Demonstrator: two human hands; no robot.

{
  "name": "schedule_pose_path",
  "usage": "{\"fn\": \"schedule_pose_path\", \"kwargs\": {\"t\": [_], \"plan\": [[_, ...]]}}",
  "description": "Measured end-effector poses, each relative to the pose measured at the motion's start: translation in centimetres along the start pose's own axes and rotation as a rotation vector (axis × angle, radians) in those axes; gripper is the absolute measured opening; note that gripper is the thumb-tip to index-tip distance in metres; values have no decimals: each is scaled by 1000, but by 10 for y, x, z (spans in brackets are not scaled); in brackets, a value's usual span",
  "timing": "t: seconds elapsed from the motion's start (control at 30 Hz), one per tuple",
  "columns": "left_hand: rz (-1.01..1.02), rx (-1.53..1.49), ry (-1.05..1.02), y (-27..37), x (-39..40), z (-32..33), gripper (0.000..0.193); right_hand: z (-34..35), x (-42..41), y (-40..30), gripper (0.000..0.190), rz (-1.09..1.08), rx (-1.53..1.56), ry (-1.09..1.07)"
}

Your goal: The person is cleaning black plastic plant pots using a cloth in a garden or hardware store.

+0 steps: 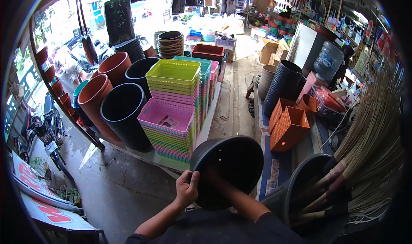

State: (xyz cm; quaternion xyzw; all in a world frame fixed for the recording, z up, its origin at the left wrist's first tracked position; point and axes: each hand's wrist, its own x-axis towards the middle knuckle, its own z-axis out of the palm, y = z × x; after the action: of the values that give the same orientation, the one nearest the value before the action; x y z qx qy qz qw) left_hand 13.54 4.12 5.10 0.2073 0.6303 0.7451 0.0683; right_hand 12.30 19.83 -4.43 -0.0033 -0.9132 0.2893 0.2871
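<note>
A black plastic pot [244, 166] is tilted in front of my body with its wide mouth facing up and toward me. My left hand [188, 187] grips its left rim, thumb on the inner side and fingers outside. Inside the dark mouth reaches my right hand [212, 174], its fingers lost in shadow, so what they touch is hidden. Two small bright spots show through the pot's wall. Just beyond stands a stack of perforated plastic baskets [167, 115] in pink, green and other colours.
Black pots [124, 104] and terracotta-coloured pots [93, 91] crowd the table at left. Orange square planters [289, 128] stand at right, near a large black container [276, 195] holding stick brooms [363, 137]. A concrete aisle [230, 92] runs between the displays. Motorcycles [46, 125] are parked at far left.
</note>
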Motion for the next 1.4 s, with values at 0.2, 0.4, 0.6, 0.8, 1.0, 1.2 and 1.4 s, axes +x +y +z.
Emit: {"fn": "schedule_pose_path", "kwargs": {"t": [0.2, 0.4, 0.6, 0.8, 1.0, 1.2, 1.4], "plan": [[-39, -10, 112, -5, 7, -29, 31, -4, -38, 20, 33, 50, -165, -856], [-56, -2, 187, -12, 12, -22, 32, -7, -39, 94, 29, -54, -704, -571], [-17, 117, 95, -13, 22, -27, 34, -14, -38, 84, 42, -252, -491, -690], [18, 156, 60, -15, 18, -26, 35, 7, -62, 16, 49, 132, 161, -958], [86, 316, 10, -2, 18, -28, 36, 17, 2, -6, 53, 821, 1500, 58], [194, 197, 79, -5, 9, -35, 37, -40, 57, 13, 53, 782, 1837, 463], [217, 257, -43, -20, -4, -36, 31, 4, 49, 11, 53, 680, 1368, 44]]}}
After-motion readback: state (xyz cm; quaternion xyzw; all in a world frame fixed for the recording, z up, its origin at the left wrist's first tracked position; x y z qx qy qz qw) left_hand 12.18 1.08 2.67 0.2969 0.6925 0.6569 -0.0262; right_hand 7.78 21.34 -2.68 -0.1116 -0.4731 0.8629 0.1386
